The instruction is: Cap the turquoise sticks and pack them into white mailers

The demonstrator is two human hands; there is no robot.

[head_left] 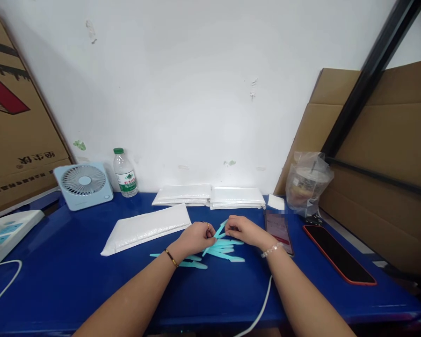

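Observation:
My left hand (pixel 196 237) is closed in a pinch on a slim turquoise eyebrow razor (pixel 220 229), which slants up from the fingertips. Fingers curled, my right hand (pixel 246 229) pinches at a turquoise razor just to the right; its exact grip is partly hidden. Several more turquoise razors (pixel 233 258) lie fanned out on the blue table (pixel 126 290) under and between both hands. Others (pixel 195 265) rest beneath my left wrist, partly covered by it. A white bubble mailer (pixel 147 228) lies flat beyond my left forearm.
White bubble mailers (pixel 181 194) lie in two stacks by the wall. At left stand a small fan (pixel 84 185), a water bottle (pixel 125 174) and a power strip (pixel 10 231). At right are a phone (pixel 279 230), an orange-edged phone (pixel 338 255), a bagged cup (pixel 307 185) and a white cable (pixel 263 309).

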